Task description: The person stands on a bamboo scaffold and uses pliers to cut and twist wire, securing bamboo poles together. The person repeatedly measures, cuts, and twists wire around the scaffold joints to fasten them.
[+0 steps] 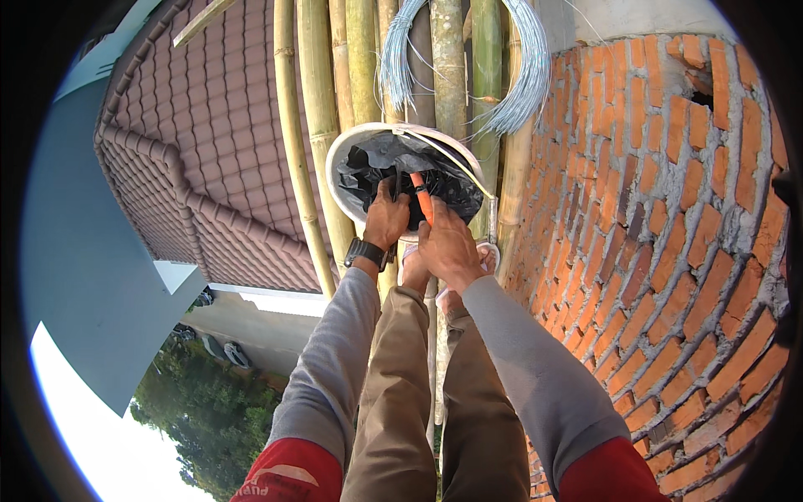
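A white bucket (345,144) with a pale handle stands in front of me, lined with crumpled black plastic (368,163). My left hand (386,216), with a dark watch (365,252) at the wrist, reaches over its near rim. Its fingers are closed against something dark inside that I cannot make out. My right hand (452,247) grips the orange handle (422,199) of a tool whose working end is hidden down in the bucket. What lies at the bottom does not show among the dark folds.
Bamboo poles (318,109) run lengthwise under the bucket and my feet. A coil of thin wire (527,58) lies beyond it. A rough brick wall (661,217) rises close on the right. To the left are a tiled roof (226,109) and, far below, trees (205,410).
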Demonstrator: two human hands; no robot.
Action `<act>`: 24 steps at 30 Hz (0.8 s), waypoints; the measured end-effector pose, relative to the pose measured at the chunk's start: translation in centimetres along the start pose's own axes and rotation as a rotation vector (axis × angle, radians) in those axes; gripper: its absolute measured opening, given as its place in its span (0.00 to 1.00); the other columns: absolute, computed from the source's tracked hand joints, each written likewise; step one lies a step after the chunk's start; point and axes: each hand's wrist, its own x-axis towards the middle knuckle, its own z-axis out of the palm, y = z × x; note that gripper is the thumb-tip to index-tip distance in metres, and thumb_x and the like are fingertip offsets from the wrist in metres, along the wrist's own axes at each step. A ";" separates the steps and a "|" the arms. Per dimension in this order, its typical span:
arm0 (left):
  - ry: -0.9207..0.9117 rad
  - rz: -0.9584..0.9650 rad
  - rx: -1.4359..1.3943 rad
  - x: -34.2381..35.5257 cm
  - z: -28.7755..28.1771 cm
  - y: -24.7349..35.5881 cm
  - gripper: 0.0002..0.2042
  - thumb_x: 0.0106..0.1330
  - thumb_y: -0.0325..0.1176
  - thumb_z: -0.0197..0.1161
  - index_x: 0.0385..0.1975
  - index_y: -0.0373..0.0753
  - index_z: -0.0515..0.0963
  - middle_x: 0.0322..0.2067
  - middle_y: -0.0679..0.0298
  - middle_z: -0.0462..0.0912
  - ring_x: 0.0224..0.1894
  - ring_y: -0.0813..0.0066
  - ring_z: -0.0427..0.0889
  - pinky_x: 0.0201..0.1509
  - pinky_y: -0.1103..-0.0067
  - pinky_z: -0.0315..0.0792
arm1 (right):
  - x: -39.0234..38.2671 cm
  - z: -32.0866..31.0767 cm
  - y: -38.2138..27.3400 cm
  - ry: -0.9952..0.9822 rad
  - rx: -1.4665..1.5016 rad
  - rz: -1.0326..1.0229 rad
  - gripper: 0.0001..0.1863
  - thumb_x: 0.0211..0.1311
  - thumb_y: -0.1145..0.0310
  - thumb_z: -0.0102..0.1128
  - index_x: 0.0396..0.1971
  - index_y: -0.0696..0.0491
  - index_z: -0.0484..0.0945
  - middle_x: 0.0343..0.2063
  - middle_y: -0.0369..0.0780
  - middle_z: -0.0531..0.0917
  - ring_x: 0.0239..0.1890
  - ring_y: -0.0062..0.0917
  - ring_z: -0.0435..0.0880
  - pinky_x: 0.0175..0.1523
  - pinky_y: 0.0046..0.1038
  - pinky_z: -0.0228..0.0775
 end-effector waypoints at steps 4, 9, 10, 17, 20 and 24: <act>-0.006 -0.028 -0.053 -1.2 0.1 0.2 0.30 0.68 0.42 0.56 0.67 0.32 0.66 0.58 0.38 0.78 0.60 0.42 0.80 0.64 0.64 0.73 | -0.4 1.1 -0.9 -0.097 -0.293 -0.096 0.23 0.63 0.68 0.59 0.55 0.65 0.73 0.49 0.52 0.76 0.43 0.50 0.86 0.48 0.46 0.83; -0.035 -0.020 0.055 -2.4 -1.1 1.0 0.31 0.68 0.44 0.58 0.68 0.33 0.65 0.58 0.40 0.79 0.60 0.43 0.80 0.64 0.62 0.73 | -2.6 -2.9 -3.7 -0.011 -0.177 -0.210 0.16 0.65 0.64 0.61 0.47 0.59 0.79 0.46 0.47 0.78 0.42 0.44 0.86 0.46 0.41 0.81; -0.017 -0.020 0.062 -2.6 -1.4 1.1 0.31 0.66 0.42 0.61 0.66 0.34 0.68 0.54 0.39 0.81 0.56 0.42 0.81 0.61 0.60 0.75 | -2.8 -4.3 -4.0 0.049 -0.095 -0.230 0.16 0.66 0.62 0.61 0.47 0.56 0.80 0.43 0.45 0.80 0.41 0.42 0.86 0.47 0.41 0.80; -0.063 -0.007 0.133 -2.5 -2.7 0.5 0.30 0.60 0.43 0.64 0.61 0.34 0.74 0.48 0.41 0.85 0.50 0.45 0.86 0.57 0.61 0.78 | 2.0 -16.3 -2.3 0.311 -0.037 -0.137 0.13 0.66 0.65 0.61 0.45 0.55 0.82 0.39 0.45 0.84 0.43 0.39 0.84 0.52 0.40 0.75; -0.131 -0.014 0.223 -2.4 -4.5 1.3 0.26 0.61 0.45 0.62 0.56 0.35 0.80 0.46 0.42 0.86 0.49 0.44 0.86 0.56 0.60 0.79 | 6.4 -20.2 -0.5 0.317 -0.142 -0.063 0.13 0.66 0.67 0.60 0.47 0.56 0.82 0.42 0.47 0.85 0.42 0.37 0.86 0.53 0.39 0.77; -0.327 -0.136 0.524 -1.7 -9.9 4.9 0.23 0.58 0.54 0.59 0.37 0.40 0.90 0.38 0.43 0.88 0.45 0.44 0.88 0.53 0.59 0.80 | 12.3 -22.1 1.6 0.257 -0.158 0.072 0.16 0.64 0.65 0.61 0.49 0.56 0.80 0.44 0.47 0.83 0.49 0.42 0.82 0.57 0.42 0.73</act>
